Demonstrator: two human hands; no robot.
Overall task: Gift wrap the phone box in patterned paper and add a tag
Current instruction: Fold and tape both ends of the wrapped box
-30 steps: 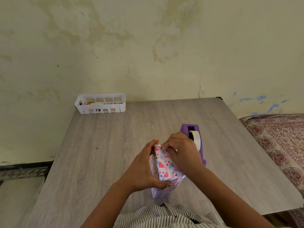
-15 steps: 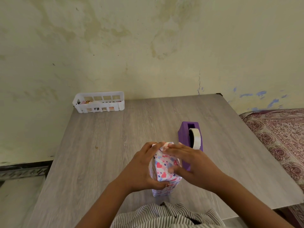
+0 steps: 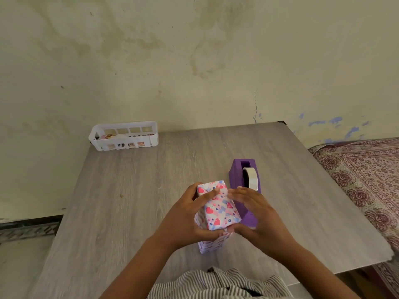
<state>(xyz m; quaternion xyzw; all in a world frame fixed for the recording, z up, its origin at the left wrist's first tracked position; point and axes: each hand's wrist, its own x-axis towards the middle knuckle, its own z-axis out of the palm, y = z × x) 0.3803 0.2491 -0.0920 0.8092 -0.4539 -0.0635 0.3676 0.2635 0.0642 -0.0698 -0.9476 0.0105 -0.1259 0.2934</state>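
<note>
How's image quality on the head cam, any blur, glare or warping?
Head view: soft, even light, faint shadows on the table; no glare, even on the tape roll. Right hand smeared by motion blur at its fingers; left hand and wrapped box sharper. Wide-angle bowing splays the table edges.

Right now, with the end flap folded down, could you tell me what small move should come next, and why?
Probably the right hand should reach to the purple tape dispenser just behind it for a strip: the left hand grips the upright heart-patterned wrapped box, and no tape shows on the flap.
</note>
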